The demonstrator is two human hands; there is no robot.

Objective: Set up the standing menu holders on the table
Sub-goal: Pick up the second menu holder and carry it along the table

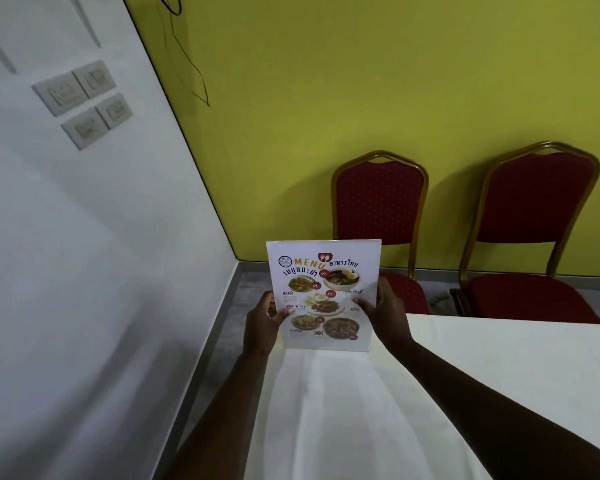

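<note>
Holding one menu holder (323, 295) upright at the far end of the table (499, 375), that's where we are right now. Our left hand (261, 322) clasps its left edge, thumb on the printed face and the fingers hidden behind. Our right hand (383, 311) grips the right edge the same way, thumb across the front. So both hands are closed on the one holder, neither spare.

The bottom edge sits right at the white tablecloth (343, 410), close to the table's end nearest the white wall (84, 271). Whether it actually bears on the cloth or hangs just above it, we can't tell from here. The menu's face is turned towards us, pictures of dishes and the word MENU plain to read.

How far along? By our reckoning, early or midway. No other holder shows anywhere on the stretch of table we can see, and much of the table runs out of view to the right. This one looks close to its spot, but it isn't let go yet. Left to do, we judge: settle it square, release, then see to the rest.

Two red chairs (378, 202) wait beyond, against the yellow wall (361, 81).
</note>
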